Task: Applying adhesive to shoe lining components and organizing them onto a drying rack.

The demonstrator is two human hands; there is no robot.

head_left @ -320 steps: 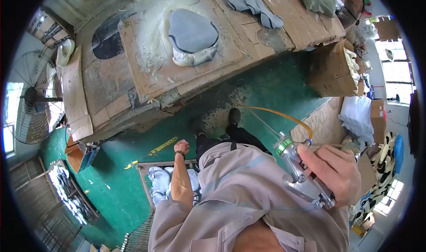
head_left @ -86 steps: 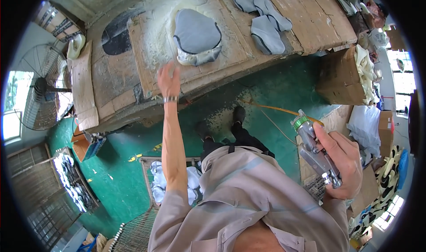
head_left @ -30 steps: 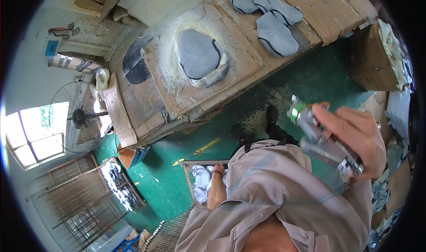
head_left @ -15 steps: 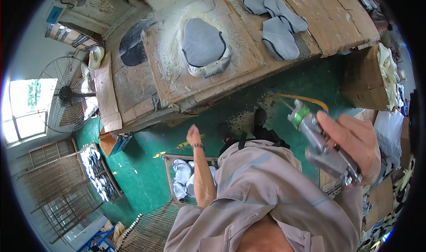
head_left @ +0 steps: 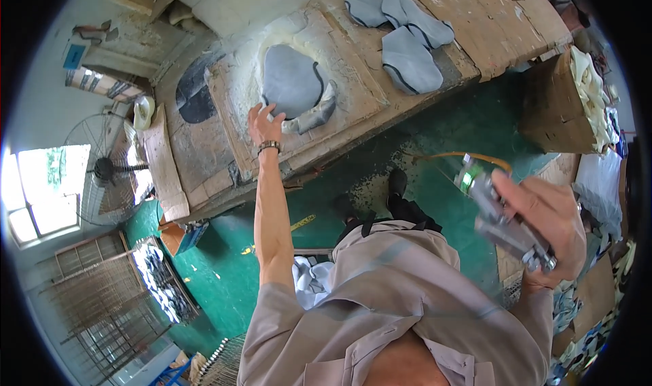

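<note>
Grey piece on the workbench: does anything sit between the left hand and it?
Nothing visible does. The left hand already reaches the near edge of the grey piece, which lies on the wooden workbench. The right hand is off to the side, holding a metal spray gun.

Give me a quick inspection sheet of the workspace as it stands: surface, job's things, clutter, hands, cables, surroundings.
Surface: wooden workbench, worn, with a pale powdery patch around the work spot.
Job's things: grey fabric piece lies flat on the pale patch; metal spray gun is held up away from the bench.
Clutter: more grey fabric pieces piled further along the bench; cardboard box stuffed with pale material.
Hands: left hand reaches out and touches the grey piece's edge; right hand grips the spray gun.
Cables: orange hose runs across the floor toward the gun.
Surroundings: green floor, standing fan by a window, wire rack.
</note>
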